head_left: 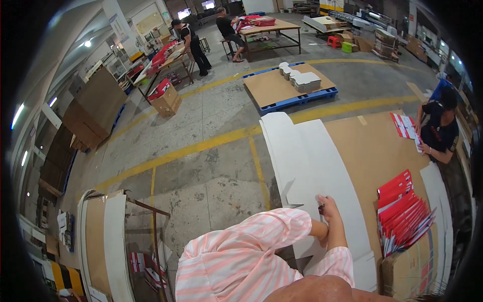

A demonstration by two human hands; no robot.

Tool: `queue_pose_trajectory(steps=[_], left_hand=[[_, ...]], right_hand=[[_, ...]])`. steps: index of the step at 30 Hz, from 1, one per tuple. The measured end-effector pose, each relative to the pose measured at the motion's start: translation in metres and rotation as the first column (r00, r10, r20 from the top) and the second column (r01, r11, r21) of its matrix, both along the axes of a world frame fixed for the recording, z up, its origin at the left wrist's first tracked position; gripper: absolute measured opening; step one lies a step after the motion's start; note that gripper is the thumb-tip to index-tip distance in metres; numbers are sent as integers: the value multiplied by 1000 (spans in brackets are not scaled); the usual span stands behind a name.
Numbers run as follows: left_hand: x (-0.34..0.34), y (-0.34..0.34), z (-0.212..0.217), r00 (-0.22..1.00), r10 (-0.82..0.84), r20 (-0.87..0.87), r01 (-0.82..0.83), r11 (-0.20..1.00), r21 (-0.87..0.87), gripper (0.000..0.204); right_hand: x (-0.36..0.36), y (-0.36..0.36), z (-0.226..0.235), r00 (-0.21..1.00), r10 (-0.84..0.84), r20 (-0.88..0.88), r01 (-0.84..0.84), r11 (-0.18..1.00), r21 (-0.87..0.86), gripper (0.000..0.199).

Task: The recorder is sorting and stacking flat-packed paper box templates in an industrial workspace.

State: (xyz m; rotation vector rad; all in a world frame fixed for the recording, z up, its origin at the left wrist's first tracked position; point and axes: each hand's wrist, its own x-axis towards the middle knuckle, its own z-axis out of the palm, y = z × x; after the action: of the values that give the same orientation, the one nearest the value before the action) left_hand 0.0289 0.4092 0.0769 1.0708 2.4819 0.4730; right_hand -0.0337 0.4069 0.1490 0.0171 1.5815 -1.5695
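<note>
Right grip (pixel 329 207) closed on a small dark object (pixel 320 206), its kind unclear, low over the white sheet (pixel 322 156); whether it touches cannot be told. Left forearm (pixel 317 229) runs behind the right one, which hides the left grip; its state cannot be told. Striped left sleeve (pixel 282 221) covers part of the sheet's near left edge. Sheet spans the left of the brown-topped bench (pixel 359 143). To its right a red pile (pixel 402 216) is fanned out by a carton (pixel 415 269), taking up that side. Beyond, at the far right, a co-worker (pixel 440 126) has both hands at red-and-white cards (pixel 406 128). Ahead on the floor, a blue pallet (pixel 299 100) bears pale stacks (pixel 304 80). Left, a rack (pixel 95 226); farther back, two people by benches with red pieces.
</note>
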Motion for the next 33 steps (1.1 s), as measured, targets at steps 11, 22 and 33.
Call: queue_pose_trajectory(steps=[11, 22, 33], left_hand=[[19, -9, -4, 891, 0, -453, 166, 931, 327, 28], [65, -159, 83, 662, 515, -545, -149, 803, 577, 37], [28, -238, 55, 275, 377, 885, -906, -206, 369, 54]], right_hand=[[8, -6, 3, 988, -135, 80, 139, 989, -48, 26], [12, -9, 1, 989, -138, 52, 141, 989, -50, 24], [17, -5, 9, 964, -225, 139, 234, 971, -53, 19]])
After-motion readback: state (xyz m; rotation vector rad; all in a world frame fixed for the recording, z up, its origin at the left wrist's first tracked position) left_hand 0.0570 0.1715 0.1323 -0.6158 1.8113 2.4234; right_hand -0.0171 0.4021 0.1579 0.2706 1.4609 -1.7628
